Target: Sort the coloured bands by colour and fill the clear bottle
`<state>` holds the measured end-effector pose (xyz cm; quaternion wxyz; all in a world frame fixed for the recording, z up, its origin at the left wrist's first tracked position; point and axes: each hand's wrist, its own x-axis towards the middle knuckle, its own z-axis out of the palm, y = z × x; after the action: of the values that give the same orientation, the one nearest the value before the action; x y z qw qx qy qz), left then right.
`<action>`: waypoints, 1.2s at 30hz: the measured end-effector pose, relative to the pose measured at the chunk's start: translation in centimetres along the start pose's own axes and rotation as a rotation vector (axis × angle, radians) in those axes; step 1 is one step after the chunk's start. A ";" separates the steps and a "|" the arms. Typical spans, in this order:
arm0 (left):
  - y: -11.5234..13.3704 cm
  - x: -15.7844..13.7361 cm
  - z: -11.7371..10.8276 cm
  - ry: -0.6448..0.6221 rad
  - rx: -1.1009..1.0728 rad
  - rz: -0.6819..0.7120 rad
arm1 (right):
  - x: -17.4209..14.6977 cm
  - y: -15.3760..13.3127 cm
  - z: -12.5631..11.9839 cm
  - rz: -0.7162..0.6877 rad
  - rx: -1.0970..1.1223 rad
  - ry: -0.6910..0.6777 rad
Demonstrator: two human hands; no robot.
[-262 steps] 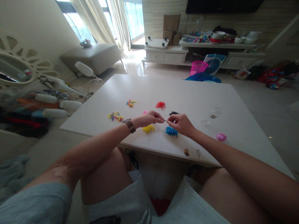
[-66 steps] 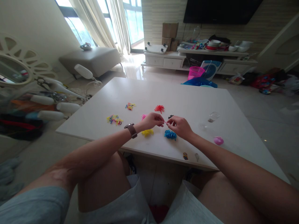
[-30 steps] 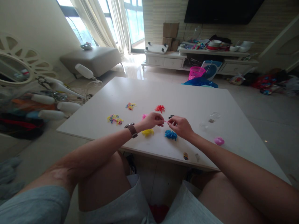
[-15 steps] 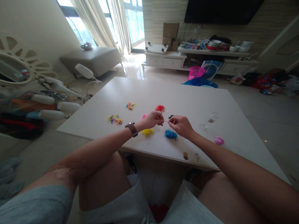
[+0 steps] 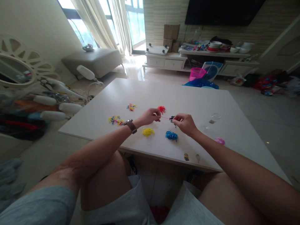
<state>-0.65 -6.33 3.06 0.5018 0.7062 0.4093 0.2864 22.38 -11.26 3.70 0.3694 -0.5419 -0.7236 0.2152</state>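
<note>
Between my two hands a thin pinkish-red rubber band (image 5: 165,117) is drawn out into a straight line above the table. My left hand (image 5: 151,116), wearing a watch at the wrist, pinches one end. The fingertips of my right hand (image 5: 185,124) are closed on the other end. Behind the hands lies a small heap of red bands (image 5: 161,109). Black bands (image 5: 172,119) lie beside my right fingertips, partly covered by them. Nearer to me are a yellow heap (image 5: 148,132) and a blue heap (image 5: 171,135).
Two mixed-colour heaps (image 5: 115,120) lie at the left on the white table (image 5: 194,100). To the right are a clear plastic piece (image 5: 215,116) and a pink rounded piece (image 5: 219,141). A yellow cartoon figure (image 5: 186,157) lies near the front edge.
My hands have moved apart, and the band between them is stretched longer. My left hand has shifted slightly left and away; the pink heap near it is now hidden.
</note>
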 end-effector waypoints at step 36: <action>-4.7 -0.3 -10.6 0.336 0.499 -0.153 | -1.1 1.7 -0.1 -0.152 -0.070 -0.210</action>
<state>-10.74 -0.79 2.16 0.2582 0.7176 0.5962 0.2510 23.63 -11.76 2.21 0.2876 -0.4727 -0.8043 0.2168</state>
